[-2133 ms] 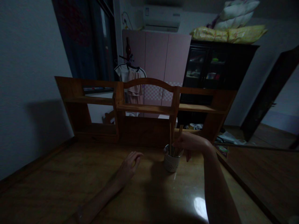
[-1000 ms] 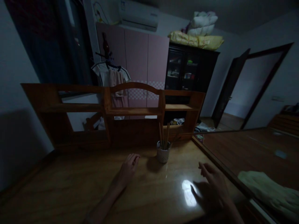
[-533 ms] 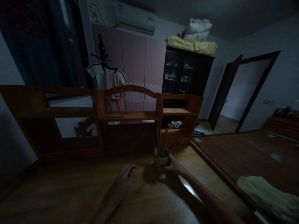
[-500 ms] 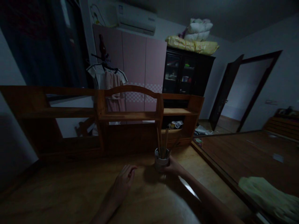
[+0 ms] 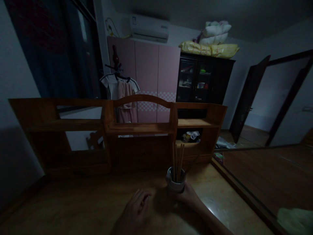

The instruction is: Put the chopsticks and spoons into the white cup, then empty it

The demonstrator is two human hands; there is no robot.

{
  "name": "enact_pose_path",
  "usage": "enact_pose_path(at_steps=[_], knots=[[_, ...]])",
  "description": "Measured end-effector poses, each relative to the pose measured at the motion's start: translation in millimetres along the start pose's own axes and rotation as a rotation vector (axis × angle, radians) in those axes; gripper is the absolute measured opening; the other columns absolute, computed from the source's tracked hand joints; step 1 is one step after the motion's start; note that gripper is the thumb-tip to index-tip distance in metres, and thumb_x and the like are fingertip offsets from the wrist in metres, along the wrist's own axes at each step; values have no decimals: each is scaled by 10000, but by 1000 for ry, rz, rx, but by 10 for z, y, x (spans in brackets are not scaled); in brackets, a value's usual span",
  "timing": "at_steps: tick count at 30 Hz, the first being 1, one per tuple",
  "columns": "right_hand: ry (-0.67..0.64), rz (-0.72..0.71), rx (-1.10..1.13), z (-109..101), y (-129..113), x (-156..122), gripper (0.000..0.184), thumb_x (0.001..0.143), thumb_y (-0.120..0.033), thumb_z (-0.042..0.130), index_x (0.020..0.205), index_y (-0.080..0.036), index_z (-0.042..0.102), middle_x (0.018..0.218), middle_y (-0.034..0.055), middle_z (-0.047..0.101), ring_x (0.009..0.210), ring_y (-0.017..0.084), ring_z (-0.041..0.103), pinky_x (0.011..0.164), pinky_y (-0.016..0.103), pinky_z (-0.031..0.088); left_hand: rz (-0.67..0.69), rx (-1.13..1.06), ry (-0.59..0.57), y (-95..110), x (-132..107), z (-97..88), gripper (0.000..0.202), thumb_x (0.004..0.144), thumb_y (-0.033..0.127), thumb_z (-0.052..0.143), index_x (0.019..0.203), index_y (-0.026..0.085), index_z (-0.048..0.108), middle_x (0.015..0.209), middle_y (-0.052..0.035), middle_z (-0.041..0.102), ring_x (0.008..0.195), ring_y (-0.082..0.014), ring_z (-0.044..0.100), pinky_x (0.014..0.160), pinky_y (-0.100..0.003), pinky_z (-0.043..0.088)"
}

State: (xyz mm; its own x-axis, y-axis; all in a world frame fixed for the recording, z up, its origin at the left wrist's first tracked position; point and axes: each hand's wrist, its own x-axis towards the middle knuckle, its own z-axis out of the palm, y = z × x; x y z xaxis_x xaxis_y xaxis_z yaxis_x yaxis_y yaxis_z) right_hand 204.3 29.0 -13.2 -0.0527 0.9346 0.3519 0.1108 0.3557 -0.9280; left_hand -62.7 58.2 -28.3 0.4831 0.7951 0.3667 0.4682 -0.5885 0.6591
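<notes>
My right hand (image 5: 189,196) is wrapped round the lower right side of a pale cup (image 5: 176,186). Several thin wooden sticks (image 5: 180,160) stand in the cup, their tops leaning a little apart; their exact kind is too dark to make out. The cup is over the tabletop (image 5: 73,202), and I cannot tell whether its base touches the wood. My left hand (image 5: 137,205) is to the left of the cup, apart from it, low over the table. Its fingers point forward, loosely bent, with nothing visible in them.
A wooden shelf unit (image 5: 140,129) runs along the table's back edge. To the right, past a raised wooden edge (image 5: 234,187), lies a brown flat surface (image 5: 259,169) with a pale green cloth (image 5: 295,220). Behind are a pink wardrobe (image 5: 146,68) and a dark cabinet (image 5: 220,78).
The camera view has shifted, so the room, cup and hands appear lower and further right. My right hand keeps its hold on the cup; my left hand stays beside it.
</notes>
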Motion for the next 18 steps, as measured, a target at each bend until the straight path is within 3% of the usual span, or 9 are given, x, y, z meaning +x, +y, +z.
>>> enact_pose_path(at_steps=[6, 12, 18], knots=[[-30, 6, -11, 13, -86, 27, 616, 716, -267, 766, 1264, -197, 495, 1046, 83, 650, 951, 262, 613, 832, 353, 484, 14, -30, -40, 18, 8, 6, 235, 965, 327, 404, 1053, 271, 615, 1096, -49, 638, 1063, -224, 569, 994, -386, 435], [-32, -39, -4, 19, -93, 44, 569, 710, -239, 760, 1226, -211, 523, 1124, 86, 633, 1014, 281, 595, 892, 382, 464, -7, -56, -58, -40, -1, 36, 229, 955, 347, 425, 1073, 298, 614, 1114, -47, 632, 1073, -237, 574, 955, -377, 469], [19, 15, -34, 13, -1, 4, 661, 684, -274, 797, 1270, -205, 500, 1134, 106, 633, 1029, 309, 594, 906, 423, 465, -14, -2, -29, -13, 0, 10, 236, 941, 364, 457, 1104, 290, 611, 1158, -54, 631, 1159, -269, 532, 1087, -478, 339]])
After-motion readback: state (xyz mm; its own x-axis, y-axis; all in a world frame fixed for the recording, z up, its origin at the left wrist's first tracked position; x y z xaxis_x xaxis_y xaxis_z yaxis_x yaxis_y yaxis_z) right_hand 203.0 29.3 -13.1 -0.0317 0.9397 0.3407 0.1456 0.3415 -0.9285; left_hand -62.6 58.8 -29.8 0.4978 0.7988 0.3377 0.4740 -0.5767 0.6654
